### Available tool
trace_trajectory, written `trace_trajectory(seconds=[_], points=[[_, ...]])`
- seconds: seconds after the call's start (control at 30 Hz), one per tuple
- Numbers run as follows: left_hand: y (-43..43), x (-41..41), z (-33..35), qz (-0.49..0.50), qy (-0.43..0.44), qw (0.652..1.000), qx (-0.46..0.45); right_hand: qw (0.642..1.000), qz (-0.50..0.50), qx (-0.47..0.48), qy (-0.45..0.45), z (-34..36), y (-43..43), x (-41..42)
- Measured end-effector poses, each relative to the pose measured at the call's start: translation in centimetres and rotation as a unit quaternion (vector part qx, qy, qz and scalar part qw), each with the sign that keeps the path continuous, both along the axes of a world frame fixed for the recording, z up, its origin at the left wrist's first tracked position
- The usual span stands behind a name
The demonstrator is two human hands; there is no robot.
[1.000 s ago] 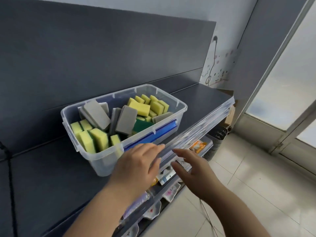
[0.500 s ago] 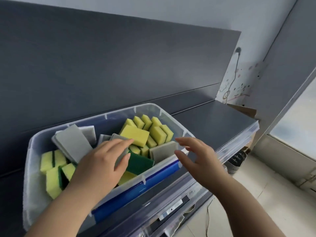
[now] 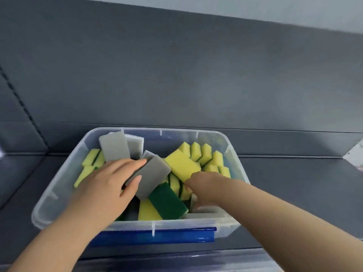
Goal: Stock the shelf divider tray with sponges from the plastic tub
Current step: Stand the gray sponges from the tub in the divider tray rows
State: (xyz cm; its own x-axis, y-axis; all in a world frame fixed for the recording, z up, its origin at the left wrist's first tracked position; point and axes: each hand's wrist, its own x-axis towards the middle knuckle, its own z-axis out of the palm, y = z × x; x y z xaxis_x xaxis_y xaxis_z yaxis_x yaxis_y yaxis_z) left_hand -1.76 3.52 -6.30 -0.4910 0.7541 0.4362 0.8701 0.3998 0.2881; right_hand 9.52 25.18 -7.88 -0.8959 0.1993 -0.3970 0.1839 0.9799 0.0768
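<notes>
left hand (image 3: 110, 185) — bare, forearm bare | right hand (image 3: 205, 186) — bare, forearm bare | nails short

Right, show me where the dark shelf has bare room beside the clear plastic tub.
Bare patch: the dark grey shelf right of the clear plastic tub, up to the back panel. A smaller strip lies left of the tub. Inside is crowded: yellow-green and grey sponges, the left hand gripping a grey rectangular sponge, the right hand dipped among them.

One clear rectangular plastic tub (image 3: 57, 193), bearing one blue plastic latch bar (image 3: 176, 235), is holding at least twelve yellow foam sponges with green scouring backs (image 3: 181, 166) and about five plain grey rectangular foam sponges (image 3: 115, 146).
</notes>
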Motion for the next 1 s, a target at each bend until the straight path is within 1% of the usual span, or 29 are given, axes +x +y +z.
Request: trace_trajectory(seconds=[0.1, 0.2, 0.27, 0.33, 0.37, 0.4, 0.43, 0.47, 0.5, 0.53, 0.57, 0.67, 0.7, 0.77, 0.87, 0.9, 0.93, 1.0], points=[[0.0, 1.2, -0.1, 0.048, 0.004, 0.999, -0.007, 0.997, 0.061, 0.035, -0.003, 0.3, 0.3, 0.6], [0.7, 2.2, -0.2, 0.065, 0.013, 0.997, -0.027, 0.993, 0.099, 0.051, 0.041, 1.6, 0.5, 1.5], [1.2, 2.6, -0.1, 0.071, 0.02, 0.996, -0.049, 0.992, 0.073, 0.013, 0.106, 3.4, 1.4, 2.1], [1.6, 2.6, 0.0, 0.08, -0.007, 0.995, -0.06, 0.979, -0.004, -0.093, 0.184, 5.7, 2.9, 2.5], [1.9, 2.4, 0.0, 0.082, -0.03, 0.994, -0.059, 0.957, -0.046, -0.171, 0.23, 6.7, 3.8, 2.8], [2.2, 2.3, 0.0, 0.08, -0.064, 0.993, -0.052, 0.919, -0.085, -0.263, 0.281, 7.5, 4.5, 3.1], [2.7, 2.2, 0.2, 0.072, -0.112, 0.99, -0.037, 0.865, -0.12, -0.362, 0.327, 8.1, 5.2, 3.4], [3.3, 2.2, 0.4, 0.057, -0.17, 0.984, -0.013, 0.802, -0.147, -0.457, 0.354, 8.3, 5.8, 3.7], [3.9, 2.3, 0.6, 0.039, -0.225, 0.974, 0.008, 0.744, -0.169, -0.535, 0.361, 8.3, 6.1, 4.0], [4.7, 2.5, 0.9, 0.019, -0.267, 0.963, 0.02, 0.699, -0.186, -0.592, 0.355, 8.2, 6.2, 4.2], [5.3, 2.6, 1.2, 0.001, -0.296, 0.955, 0.023, 0.668, -0.199, -0.628, 0.345, 7.9, 6.1, 4.3], [6.9, 2.7, 2.0, -0.035, -0.346, 0.936, 0.049, 0.621, -0.224, -0.678, 0.323, 6.8, 5.6, 4.1], [7.2, 2.6, 2.2, -0.046, -0.367, 0.926, 0.076, 0.61, -0.23, -0.686, 0.323, 6.5, 5.5, 4.0], [7.4, 2.5, 2.7, -0.056, -0.418, 0.896, 0.14, 0.605, -0.233, -0.692, 0.318, 6.2, 5.3, 3.8], [7.1, 2.3, 3.4, -0.059, -0.474, 0.856, 0.199, 0.624, -0.218, -0.689, 0.298, 5.9, 5.0, 3.6], [6.9, 2.2, 3.6, -0.058, -0.479, 0.853, 0.201, 0.634, -0.212, -0.682, 0.296, 5.8, 4.8, 3.4], [6.7, 2.2, 3.9, -0.056, -0.474, 0.857, 0.193, 0.641, -0.205, -0.677, 0.299, 5.8, 4.6, 3.2], [6.3, 2.2, 4.3, -0.061, -0.444, 0.878, 0.17, 0.642, -0.203, -0.666, 0.32, 5.9, 4.2, 2.6]])
